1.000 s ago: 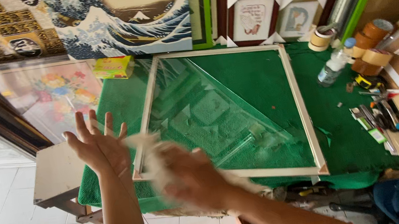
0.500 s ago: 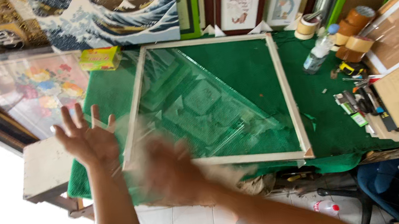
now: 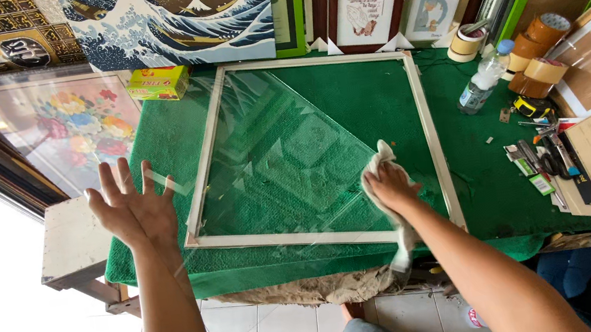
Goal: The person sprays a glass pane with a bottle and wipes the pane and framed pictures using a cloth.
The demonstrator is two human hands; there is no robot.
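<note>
the right hand (image 3: 391, 185) lay on a white cloth (image 3: 386, 199), its fingers curled down and bunched over the cloth's upper fold, pressing it flat against a clear glass pane (image 3: 278, 153). the rest of the cloth trailed back from under the palm and hung past the near edge of the table. the pane sat tilted over a pale wooden frame (image 3: 426, 132) on the green table cover (image 3: 483, 186), and it ran away from the right fingers up and to their left, its long edges slanting toward the far left corner near a small yellow-green box (image 3: 159, 83). most of the glass therefore lay to the left of and beyond those fingers, with only the frame's right rail just beside them on the other side.

the left hand (image 3: 134, 210) was raised with its palm open and all five fingers spread wide. it held nothing; the pane's near left edge ran just beside the fingertips, though whether the palm touched the glass could not be told. of the two, the right hand was the one on the glass through the cloth, while the left stood at the pane's outer edge, well apart from the cloth.

farther right of the right fingers stood a plastic bottle (image 3: 482, 78), rolls of brown tape (image 3: 545, 69) and loose tools (image 3: 544, 154).
</note>
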